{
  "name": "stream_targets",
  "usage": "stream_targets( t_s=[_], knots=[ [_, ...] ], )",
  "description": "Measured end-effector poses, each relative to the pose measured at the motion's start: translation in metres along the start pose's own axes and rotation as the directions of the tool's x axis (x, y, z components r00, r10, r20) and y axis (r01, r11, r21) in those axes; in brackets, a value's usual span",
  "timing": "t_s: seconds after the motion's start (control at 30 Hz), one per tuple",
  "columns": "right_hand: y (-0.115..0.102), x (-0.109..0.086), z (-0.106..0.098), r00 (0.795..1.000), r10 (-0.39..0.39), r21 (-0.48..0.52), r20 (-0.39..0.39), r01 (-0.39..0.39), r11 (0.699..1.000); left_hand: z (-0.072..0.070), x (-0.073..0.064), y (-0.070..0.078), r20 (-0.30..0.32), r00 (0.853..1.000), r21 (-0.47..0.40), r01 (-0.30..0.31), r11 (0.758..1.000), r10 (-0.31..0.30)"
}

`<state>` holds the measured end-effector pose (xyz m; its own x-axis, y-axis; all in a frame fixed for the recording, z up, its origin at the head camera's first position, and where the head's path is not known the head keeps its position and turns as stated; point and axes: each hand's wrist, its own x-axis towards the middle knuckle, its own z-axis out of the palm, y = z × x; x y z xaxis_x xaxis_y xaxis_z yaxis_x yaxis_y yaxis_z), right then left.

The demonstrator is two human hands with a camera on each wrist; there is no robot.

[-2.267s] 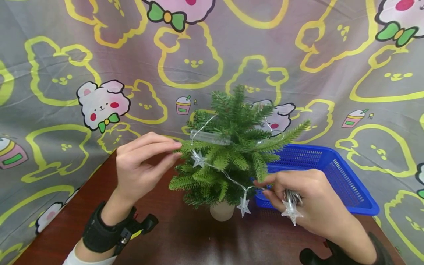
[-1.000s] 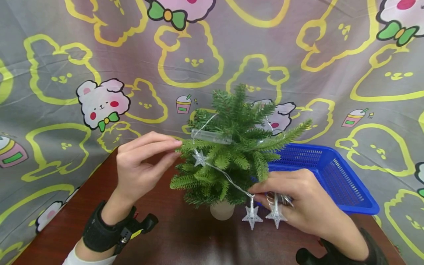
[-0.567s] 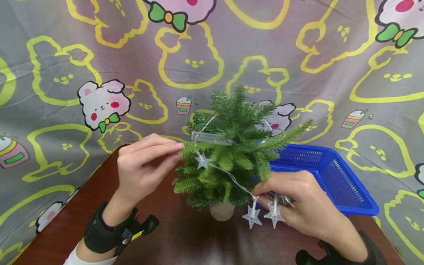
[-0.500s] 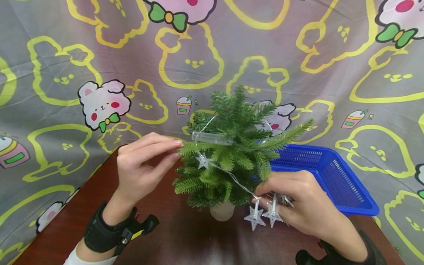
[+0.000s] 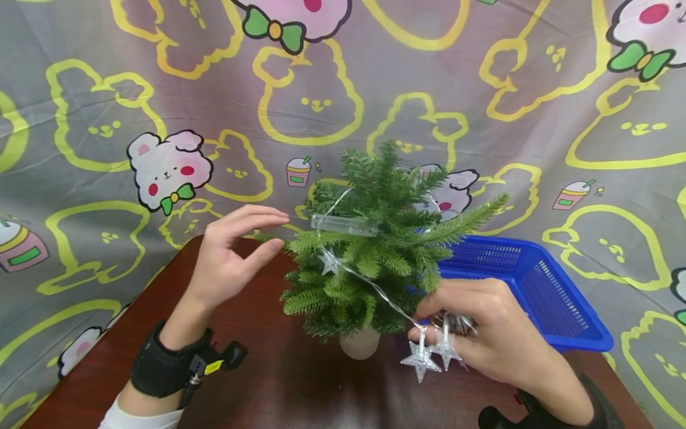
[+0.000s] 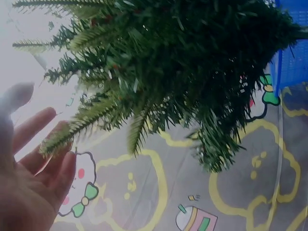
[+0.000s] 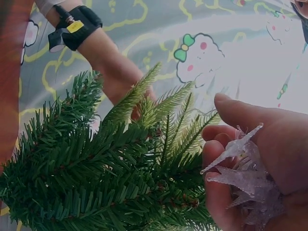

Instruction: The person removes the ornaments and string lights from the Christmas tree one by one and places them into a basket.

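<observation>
Two hands are at the small green tree (image 5: pixel 370 256), which we see standing upright on the brown surface (image 5: pixel 300 387) on a pale round base (image 5: pixel 359 345). The left hand (image 5: pixel 227 256) is beside the left branches, its thumb and fingers parted by a clear gap, with hold of nothing. In the left wrist view a branch tip overlaps its fingers; we cannot tell whether they touch.

The right hand (image 5: pixel 482 328) is at the tree's lower right, its fingers curled round a string of clear star lights (image 5: pixel 420 361). Two stars hang by the thumb, one overlapping the other, and in the right wrist view we find more of them bunched against the palm. From there the wire slants up across the front of the tree to another star (image 5: pixel 329 262) lying on the branches. Just above that star, a clear plastic case (image 5: pixel 345 225) rests among the needles.

Behind the right hand we see a blue basket (image 5: pixel 552 286) with slotted walls, and beyond everything a grey cloth (image 5: pixel 214 101) printed with yellow outlines and bears.
</observation>
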<state>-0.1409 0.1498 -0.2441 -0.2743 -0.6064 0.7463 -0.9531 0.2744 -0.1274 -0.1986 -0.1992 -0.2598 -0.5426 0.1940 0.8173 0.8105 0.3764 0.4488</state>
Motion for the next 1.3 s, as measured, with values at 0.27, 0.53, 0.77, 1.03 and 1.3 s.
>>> stream_targets(
  t_s=[0.27,0.53,0.77,1.03,1.3],
  knots=[
    [0.001,-0.002,-0.001,0.999,0.010,0.020,-0.045,-0.009,1.000,-0.002,-0.003,-0.008,0.140,0.990,0.027,-0.012,1.000,0.008],
    [0.007,-0.005,-0.004,0.997,0.025,0.044,-0.074,-0.022,0.999,-0.004,-0.007,-0.012,0.184,0.975,-0.103,-0.107,0.989,0.125],
    [0.011,-0.013,-0.010,0.994,0.091,0.052,-0.067,-0.088,0.995,-0.002,-0.007,-0.013,0.232,0.924,-0.271,-0.239,0.932,0.305],
    [0.012,-0.020,-0.014,0.980,0.175,0.055,-0.096,-0.171,0.984,-0.003,-0.008,-0.006,0.263,0.895,-0.356,-0.257,0.898,0.360],
    [0.013,-0.021,-0.017,0.972,0.163,0.133,-0.168,-0.142,0.981,0.000,-0.008,0.001,0.275,0.884,-0.370,-0.266,0.890,0.379]
  ],
)
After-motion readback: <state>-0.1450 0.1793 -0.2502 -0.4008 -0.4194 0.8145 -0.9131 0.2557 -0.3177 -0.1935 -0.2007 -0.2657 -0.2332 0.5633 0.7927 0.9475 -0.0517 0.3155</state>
